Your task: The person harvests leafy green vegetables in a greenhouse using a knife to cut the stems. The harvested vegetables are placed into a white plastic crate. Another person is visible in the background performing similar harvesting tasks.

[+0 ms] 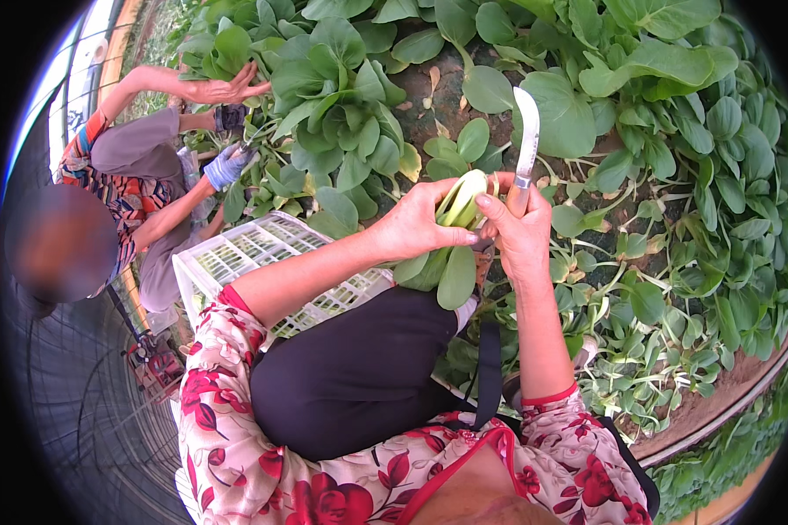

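Observation:
My left hand [415, 220] grips a head of leafy greens, like bok choy [463, 203], with its pale stem end up and its leaves [456, 275] hanging over my knee. In my right hand [520, 230] is a curved knife [527, 128] with a wooden handle, its blade pointing up and away from me. The right thumb and fingertips touch the stem end of the greens. Both hands meet above my dark-trousered knee. Part of the knife's handle is hidden inside my fingers.
A white plastic crate [262, 239] stands left of my knee, with greens showing through its slats. Tall leafy plants [348, 111] grow ahead. Cut leaves [650, 367] litter the soil at right. A co-worker [151, 164] crouches at left, one hand in a glove [226, 167].

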A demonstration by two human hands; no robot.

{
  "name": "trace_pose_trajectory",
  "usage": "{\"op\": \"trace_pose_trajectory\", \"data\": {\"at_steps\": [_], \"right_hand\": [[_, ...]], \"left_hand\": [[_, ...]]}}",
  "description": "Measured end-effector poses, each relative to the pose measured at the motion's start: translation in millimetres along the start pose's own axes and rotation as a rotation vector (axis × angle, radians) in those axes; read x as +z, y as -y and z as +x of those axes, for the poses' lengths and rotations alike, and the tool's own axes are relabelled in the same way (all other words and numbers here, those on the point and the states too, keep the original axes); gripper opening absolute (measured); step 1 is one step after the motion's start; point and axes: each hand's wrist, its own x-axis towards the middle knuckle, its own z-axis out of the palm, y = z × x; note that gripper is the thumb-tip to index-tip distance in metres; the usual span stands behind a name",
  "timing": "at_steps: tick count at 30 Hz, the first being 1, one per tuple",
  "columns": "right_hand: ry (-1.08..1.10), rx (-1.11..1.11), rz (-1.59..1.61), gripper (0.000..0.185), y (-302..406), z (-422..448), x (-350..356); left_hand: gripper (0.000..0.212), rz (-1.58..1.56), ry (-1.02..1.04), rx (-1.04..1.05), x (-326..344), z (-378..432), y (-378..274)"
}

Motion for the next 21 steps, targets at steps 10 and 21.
{"op": "trace_pose_trajectory", "data": {"at_steps": [10, 21], "right_hand": [[-0.198, -0.429, -1.338, 0.035, 0.7, 35.8, -32.2], [0.357, 0.016, -1.362, 0.039, -31.7, 145.1, 64.0]], "left_hand": [[0.030, 1.252, -0.322, 0.005, -78.2, 50.3, -40.5], [0.022, 1.691, -0.159, -0.549, -124.2, 35.1, 10.8]]}}
